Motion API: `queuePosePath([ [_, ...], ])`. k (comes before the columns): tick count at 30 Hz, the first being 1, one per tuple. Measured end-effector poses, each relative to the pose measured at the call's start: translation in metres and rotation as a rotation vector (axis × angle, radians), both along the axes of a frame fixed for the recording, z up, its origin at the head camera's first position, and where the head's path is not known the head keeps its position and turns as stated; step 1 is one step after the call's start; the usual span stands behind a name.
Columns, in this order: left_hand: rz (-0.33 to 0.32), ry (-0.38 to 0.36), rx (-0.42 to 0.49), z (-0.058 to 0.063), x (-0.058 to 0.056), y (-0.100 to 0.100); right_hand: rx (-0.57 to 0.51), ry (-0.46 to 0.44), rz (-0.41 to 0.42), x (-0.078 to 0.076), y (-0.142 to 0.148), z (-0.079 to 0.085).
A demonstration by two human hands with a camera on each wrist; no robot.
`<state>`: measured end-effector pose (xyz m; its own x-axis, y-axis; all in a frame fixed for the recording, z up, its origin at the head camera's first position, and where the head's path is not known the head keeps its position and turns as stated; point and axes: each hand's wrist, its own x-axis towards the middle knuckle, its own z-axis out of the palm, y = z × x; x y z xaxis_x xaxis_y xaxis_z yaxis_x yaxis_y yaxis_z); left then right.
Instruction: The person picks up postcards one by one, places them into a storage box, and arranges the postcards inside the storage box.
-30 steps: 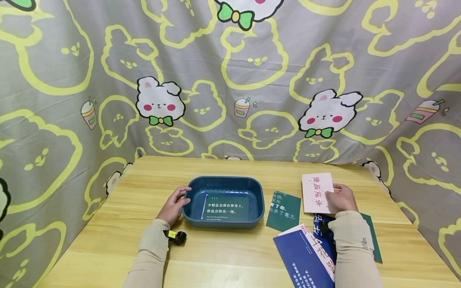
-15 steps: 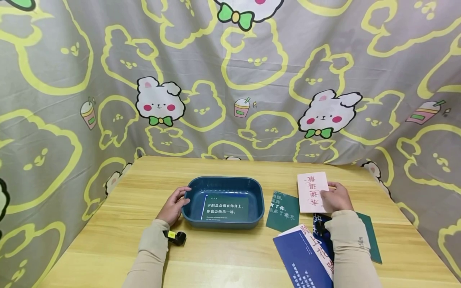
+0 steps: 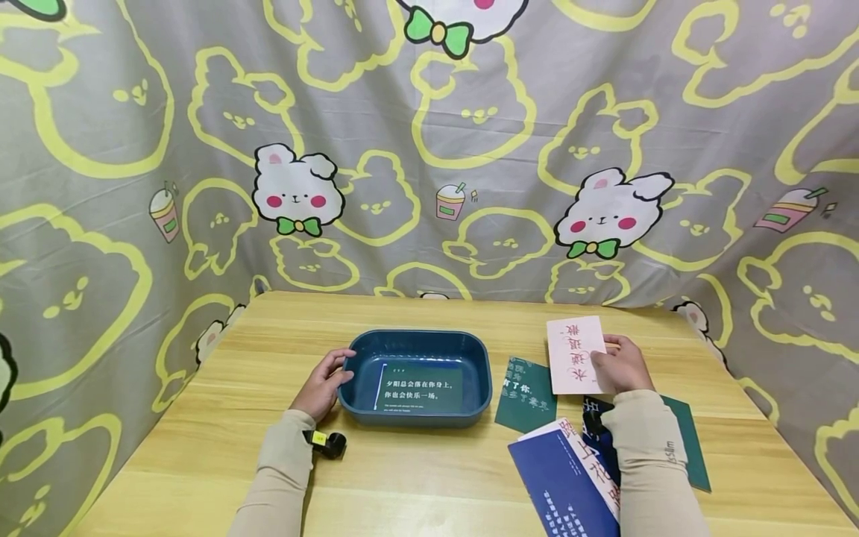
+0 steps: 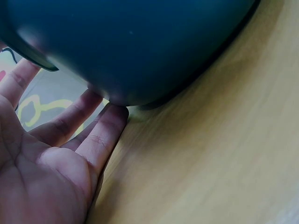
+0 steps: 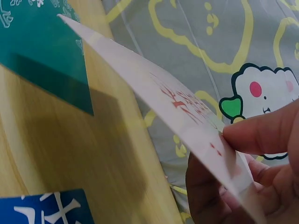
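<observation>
A dark teal rectangular basin (image 3: 416, 421) stands left of the middle of the table. My left hand (image 3: 326, 388) holds its left end, thumb at the rim; in the left wrist view other fingertips (image 4: 114, 116) touch the outer wall. Inside the basin lies a green card (image 3: 419, 389) with white writing, over a blue-edged one. My right hand (image 3: 624, 364) pinches a pale pink card (image 3: 572, 355) with red characters by its right edge. In the right wrist view, the tilted pink card (image 5: 154, 93) is between thumb and fingers, raised above the table.
A green card (image 3: 523, 399) lies right of the basin, partly overlapped by the pink card. Nearer me are a blue card (image 3: 570, 477) and a white card with red characters (image 3: 597, 466). Another green card (image 3: 691, 444) is partly under my right sleeve. A patterned curtain (image 3: 429, 246) stands behind.
My right hand has moved a little to the left with the pink card, which now overlaps the green card's corner. My left hand and the basin stay almost in place.
</observation>
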<state>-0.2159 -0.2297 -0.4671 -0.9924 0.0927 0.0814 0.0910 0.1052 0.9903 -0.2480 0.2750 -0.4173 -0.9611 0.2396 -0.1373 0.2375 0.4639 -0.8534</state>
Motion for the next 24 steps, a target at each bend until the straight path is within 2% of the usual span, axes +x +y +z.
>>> queuePosePath([
  [24,-0.002,0.028,0.01,-0.003,0.0,-0.001,-0.002,0.052,0.072,0.006,-0.02,0.013],
])
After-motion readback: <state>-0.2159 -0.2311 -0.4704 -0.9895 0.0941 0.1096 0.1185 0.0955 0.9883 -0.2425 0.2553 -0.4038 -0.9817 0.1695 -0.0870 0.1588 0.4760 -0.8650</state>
